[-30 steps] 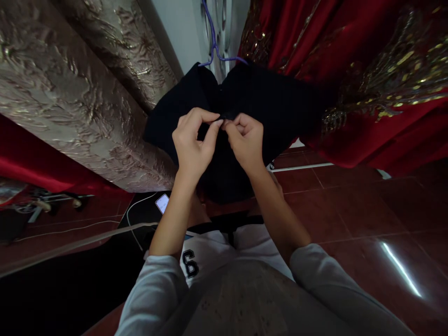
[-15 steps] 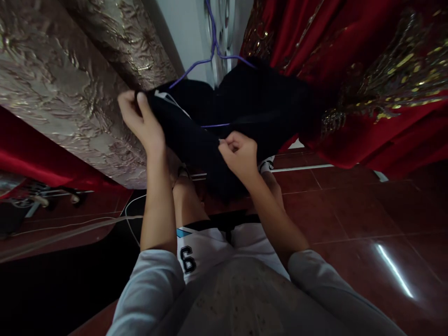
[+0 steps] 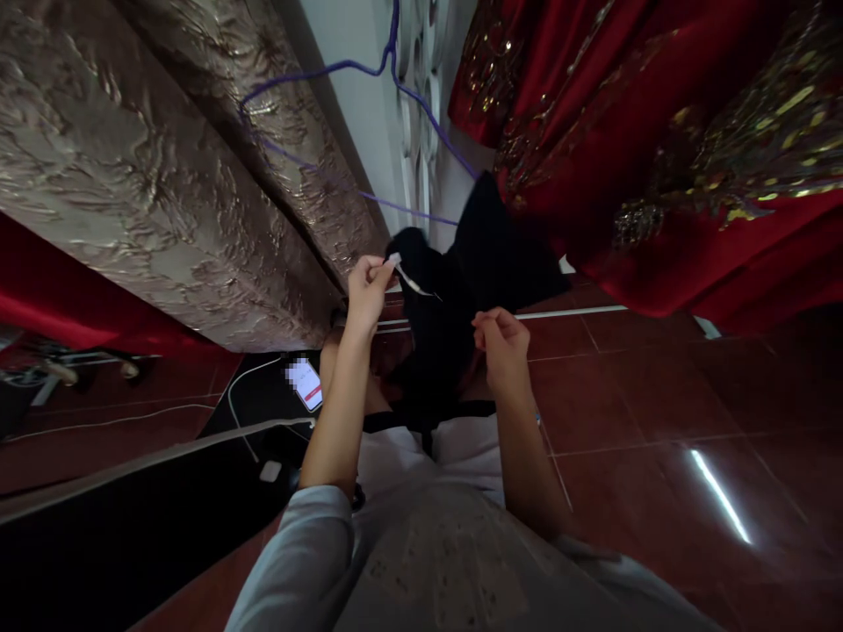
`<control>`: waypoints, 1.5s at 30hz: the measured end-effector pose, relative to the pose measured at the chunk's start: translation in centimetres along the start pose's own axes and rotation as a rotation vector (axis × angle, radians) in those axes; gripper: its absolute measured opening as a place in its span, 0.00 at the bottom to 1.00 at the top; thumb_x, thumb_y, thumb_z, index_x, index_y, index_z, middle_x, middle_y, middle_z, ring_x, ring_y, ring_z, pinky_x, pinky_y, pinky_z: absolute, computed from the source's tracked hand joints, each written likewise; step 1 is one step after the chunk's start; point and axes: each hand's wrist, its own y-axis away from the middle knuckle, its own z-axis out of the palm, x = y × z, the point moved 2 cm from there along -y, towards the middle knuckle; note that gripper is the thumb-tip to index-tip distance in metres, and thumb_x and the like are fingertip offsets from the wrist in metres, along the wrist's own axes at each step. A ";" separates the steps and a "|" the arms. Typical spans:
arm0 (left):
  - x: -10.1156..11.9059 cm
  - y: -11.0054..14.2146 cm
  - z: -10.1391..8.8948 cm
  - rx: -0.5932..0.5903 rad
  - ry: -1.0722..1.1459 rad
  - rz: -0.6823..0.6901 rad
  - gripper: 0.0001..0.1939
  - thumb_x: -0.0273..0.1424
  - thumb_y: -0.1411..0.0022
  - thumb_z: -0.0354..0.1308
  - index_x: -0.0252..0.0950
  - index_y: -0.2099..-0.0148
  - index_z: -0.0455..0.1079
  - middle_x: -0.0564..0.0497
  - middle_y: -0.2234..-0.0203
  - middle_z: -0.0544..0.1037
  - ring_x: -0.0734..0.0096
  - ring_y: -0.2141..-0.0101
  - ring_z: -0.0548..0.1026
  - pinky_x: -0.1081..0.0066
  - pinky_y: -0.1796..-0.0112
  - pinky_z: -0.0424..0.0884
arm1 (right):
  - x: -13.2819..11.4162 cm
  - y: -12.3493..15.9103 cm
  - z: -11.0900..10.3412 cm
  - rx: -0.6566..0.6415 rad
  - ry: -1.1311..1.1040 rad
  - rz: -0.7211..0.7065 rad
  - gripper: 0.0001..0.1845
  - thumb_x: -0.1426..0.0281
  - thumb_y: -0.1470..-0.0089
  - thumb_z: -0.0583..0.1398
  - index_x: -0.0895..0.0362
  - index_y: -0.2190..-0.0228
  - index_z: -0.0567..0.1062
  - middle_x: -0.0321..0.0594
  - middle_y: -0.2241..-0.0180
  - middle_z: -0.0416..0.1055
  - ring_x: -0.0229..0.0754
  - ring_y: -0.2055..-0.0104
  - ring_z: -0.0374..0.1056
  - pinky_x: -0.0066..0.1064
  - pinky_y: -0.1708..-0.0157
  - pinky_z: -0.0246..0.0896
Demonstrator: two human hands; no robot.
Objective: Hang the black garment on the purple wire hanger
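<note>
A dark garment [image 3: 461,290] hangs half off a purple wire hanger [image 3: 369,75] in front of me. Only its right shoulder stays on the hanger. My left hand [image 3: 366,288] pinches the garment's collar edge with a white label, fingers closed. My right hand [image 3: 501,346] grips the lower dark cloth in a loose fist. Both forearms reach up from grey sleeves.
A gold embossed curtain [image 3: 145,175] hangs at the left and red embroidered drapes [image 3: 659,149] at the right. A phone [image 3: 306,384] on a white cable lies on the dark red tiled floor [image 3: 659,412]. White shorts cover my lap.
The garment's left shoulder has come off the hanger and the cloth has dropped lower. My left hand moved from the far left to the collar at centre; my right hand lowered.
</note>
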 end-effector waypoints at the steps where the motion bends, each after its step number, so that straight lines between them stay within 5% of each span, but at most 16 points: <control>1: 1.0 0.4 0.9 -0.059 0.008 0.046 0.10 0.29 0.39 0.68 0.36 0.67 0.69 0.57 0.81 0.69 0.77 0.78 0.71 0.76 0.71 0.71 | 0.1 -0.1 -0.5 -0.021 0.063 0.001 0.11 0.66 0.46 0.62 0.56 0.76 0.69 0.31 0.80 0.64 0.32 0.77 0.58 0.27 0.74 0.53; 4: 3.7 2.4 3.8 -0.194 0.017 0.136 0.11 0.38 0.36 0.68 0.37 0.63 0.71 0.55 0.79 0.71 0.76 0.78 0.71 0.77 0.76 0.66 | -0.5 -0.5 -0.2 -0.118 0.289 -0.061 0.13 0.61 0.48 0.66 0.57 0.66 0.76 0.40 0.66 0.75 0.40 0.63 0.70 0.32 0.60 0.64; 7: 5.8 4.9 5.9 -0.264 -0.090 0.230 0.12 0.41 0.35 0.67 0.38 0.60 0.72 0.53 0.76 0.73 0.73 0.75 0.72 0.75 0.74 0.68 | -1.8 -0.4 2.2 -0.303 0.304 -0.173 0.32 0.60 0.52 0.70 0.56 0.48 0.72 0.46 0.46 0.73 0.46 0.47 0.69 0.37 0.46 0.63; 9: 6.7 5.9 6.2 -0.233 -0.220 0.364 0.11 0.40 0.35 0.67 0.38 0.60 0.74 0.51 0.70 0.75 0.70 0.69 0.75 0.72 0.68 0.72 | -2.7 -0.1 4.1 -0.470 0.228 -0.200 0.25 0.62 0.46 0.66 0.56 0.48 0.72 0.44 0.49 0.74 0.45 0.50 0.70 0.36 0.47 0.65; 12: 7.0 6.0 4.5 -0.226 -0.358 0.487 0.13 0.44 0.34 0.64 0.39 0.58 0.76 0.46 0.59 0.77 0.64 0.55 0.75 0.67 0.53 0.73 | -4.2 -0.2 6.1 -0.688 0.206 -0.168 0.07 0.68 0.42 0.57 0.57 0.67 0.75 0.37 0.67 0.74 0.40 0.65 0.68 0.31 0.63 0.65; 15: 5.5 5.7 1.2 -0.461 -0.352 0.294 0.26 0.55 0.31 0.53 0.39 0.55 0.77 0.43 0.57 0.78 0.61 0.53 0.77 0.65 0.50 0.74 | -6.0 -1.7 6.8 -0.792 0.220 -0.155 0.09 0.72 0.47 0.57 0.56 0.78 0.70 0.34 0.78 0.64 0.37 0.74 0.58 0.29 0.74 0.56; 18: 2.8 6.7 -2.3 -0.835 -0.604 0.173 0.24 0.54 0.32 0.55 0.39 0.64 0.77 0.46 0.70 0.79 0.62 0.68 0.79 0.67 0.63 0.76 | -8.5 -4.8 6.8 -0.587 0.166 -0.304 0.10 0.73 0.49 0.58 0.55 0.80 0.69 0.34 0.79 0.62 0.37 0.74 0.58 0.29 0.73 0.56; 20: 1.4 7.5 -4.4 -0.960 -0.831 0.223 0.19 0.47 0.33 0.61 0.39 0.70 0.74 0.50 0.77 0.76 0.64 0.77 0.76 0.69 0.72 0.73 | -9.7 -7.0 7.0 -0.412 0.160 -0.443 0.09 0.71 0.47 0.59 0.54 0.79 0.71 0.35 0.76 0.66 0.39 0.70 0.62 0.30 0.68 0.60; 25: 2.3 7.4 -8.3 -0.834 -1.014 0.252 0.19 0.42 0.28 0.53 0.38 0.69 0.72 0.52 0.78 0.75 0.67 0.77 0.73 0.72 0.74 0.66 | -8.7 -11.6 9.4 -0.256 0.150 -0.497 0.08 0.65 0.43 0.59 0.53 0.71 0.75 0.37 0.70 0.70 0.40 0.61 0.67 0.30 0.60 0.62; 29: 5.7 5.6 -10.0 -0.735 -1.163 0.182 0.21 0.41 0.27 0.48 0.36 0.71 0.67 0.53 0.79 0.71 0.70 0.76 0.70 0.72 0.71 0.64 | -6.0 -13.7 10.8 -0.343 0.237 -0.458 0.15 0.57 0.42 0.58 0.54 0.73 0.71 0.35 0.73 0.65 0.39 0.67 0.63 0.31 0.64 0.59; 32: 8.0 3.7 -11.7 -0.607 -1.303 0.215 0.18 0.37 0.31 0.45 0.35 0.69 0.69 0.47 0.72 0.75 0.64 0.70 0.74 0.67 0.65 0.68 | -5.9 -14.0 9.7 -0.372 0.346 -0.499 0.22 0.52 0.42 0.59 0.54 0.78 0.65 0.35 0.77 0.59 0.38 0.72 0.56 0.32 0.69 0.53; 36: 10.5 1.0 -13.3 -0.406 -1.396 0.308 0.20 0.37 0.33 0.44 0.33 0.61 0.75 0.38 0.59 0.80 0.51 0.55 0.77 0.57 0.51 0.71 | -8.4 -13.1 6.3 -0.279 0.407 -0.560 0.23 0.59 0.44 0.61 0.55 0.82 0.59 0.34 0.80 0.51 0.35 0.75 0.49 0.31 0.74 0.43; 40: 12.9 -1.3 -11.8 -0.292 -1.388 0.443 0.22 0.38 0.29 0.44 0.36 0.52 0.78 0.41 0.51 0.80 0.50 0.47 0.75 0.53 0.42 0.67 | -11.2 -11.9 3.4 -0.239 0.505 -0.571 0.24 0.64 0.46 0.62 0.55 0.84 0.54 0.33 0.81 0.47 0.33 0.76 0.45 0.31 0.75 0.39; 45: 15.4 -2.9 -6.4 -0.149 -1.169 0.609 0.20 0.36 0.26 0.45 0.39 0.47 0.77 0.45 0.50 0.80 0.55 0.47 0.76 0.57 0.43 0.68 | -12.0 -11.3 2.6 -0.277 0.541 -0.574 0.23 0.62 0.45 0.61 0.55 0.83 0.57 0.33 0.81 0.49 0.33 0.76 0.46 0.30 0.76 0.42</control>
